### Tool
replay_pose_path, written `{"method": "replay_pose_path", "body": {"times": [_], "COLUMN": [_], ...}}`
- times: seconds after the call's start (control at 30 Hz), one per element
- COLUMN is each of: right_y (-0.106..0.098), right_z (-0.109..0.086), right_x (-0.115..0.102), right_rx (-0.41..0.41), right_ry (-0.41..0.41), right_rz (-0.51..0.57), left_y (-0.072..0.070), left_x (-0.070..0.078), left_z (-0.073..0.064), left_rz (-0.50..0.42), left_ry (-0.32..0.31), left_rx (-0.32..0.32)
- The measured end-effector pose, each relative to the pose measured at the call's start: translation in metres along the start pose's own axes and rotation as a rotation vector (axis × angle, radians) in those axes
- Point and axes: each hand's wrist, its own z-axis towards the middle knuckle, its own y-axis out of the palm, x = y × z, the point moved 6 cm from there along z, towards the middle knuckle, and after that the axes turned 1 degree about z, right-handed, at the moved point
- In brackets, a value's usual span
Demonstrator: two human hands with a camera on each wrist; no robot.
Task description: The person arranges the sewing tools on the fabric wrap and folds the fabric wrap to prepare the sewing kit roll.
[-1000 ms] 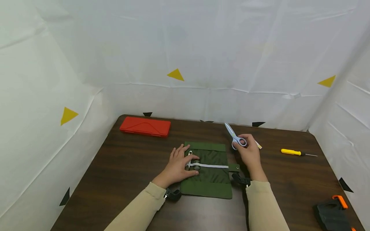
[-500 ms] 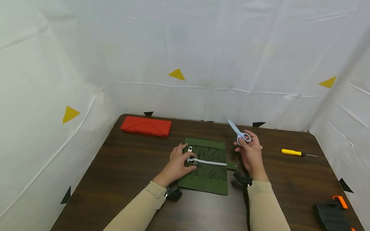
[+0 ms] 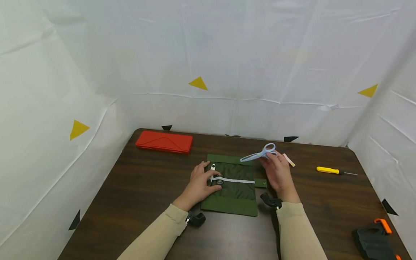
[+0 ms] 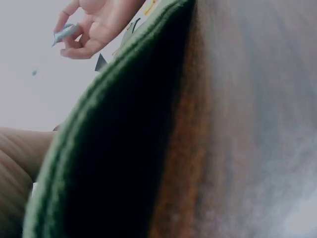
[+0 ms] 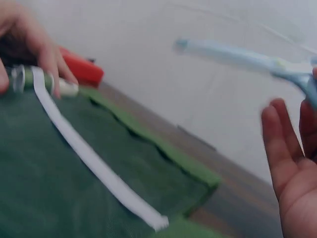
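A green cloth tool roll [image 3: 231, 206] lies unfolded on the table with a white elastic strap [image 3: 238, 181] across it. My left hand [image 3: 198, 186] rests on its left side, fingers spread, with thumb and forefinger to either side of a small dark cylinder [image 3: 220, 181] under the strap. Beside the cylinder, a white tool with a holed end [image 3: 212, 167] is partly hidden by the hand. Above the roll's right edge, my right hand [image 3: 279, 173] pinches light-blue scissors [image 3: 255, 156] by the handles, blades pointing left.
At the back left lies a red case [image 3: 164, 141]. A small white strip [image 3: 288, 160] lies behind my right hand, and a yellow screwdriver [image 3: 328, 170] farther right. A black and orange object [image 3: 373, 240] sits near the right edge. White sheeting surrounds the table.
The scissors have turned from pointing away to pointing left, over the tool roll. The roll has shifted slightly back and left. My left hand stays on it.
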Motion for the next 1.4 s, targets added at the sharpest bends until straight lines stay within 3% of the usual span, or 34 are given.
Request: {"method": "replay_pose_path", "body": {"times": [0.23,0.33,0.63,1.07,1.4], "right_y": [0.024,0.03,0.037,0.028,0.029], "right_z": [-0.001,0.0,-0.001,0.003,0.005], "right_x": [0.012,0.02,0.04,0.05,0.055], "right_rx": [-0.088,-0.094,-0.026,0.051,0.026], "right_ry": [0.047,0.06,0.166,0.112,0.101], "right_rz": [0.094,0.083,-0.237,-0.401,-0.507], "left_y": [0.001,0.001,0.002,0.002,0.001], "left_x": [0.001,0.002,0.002,0.003,0.005], "left_z": [0.0,0.0,0.001,0.0,-0.001], "left_rz": [0.036,0.058,0.085,0.109,0.103], "left_ry": [0.019,0.035,0.049,0.056,0.068], "left_rx": [-0.009,-0.011,-0.005,-0.031,-0.036]}}
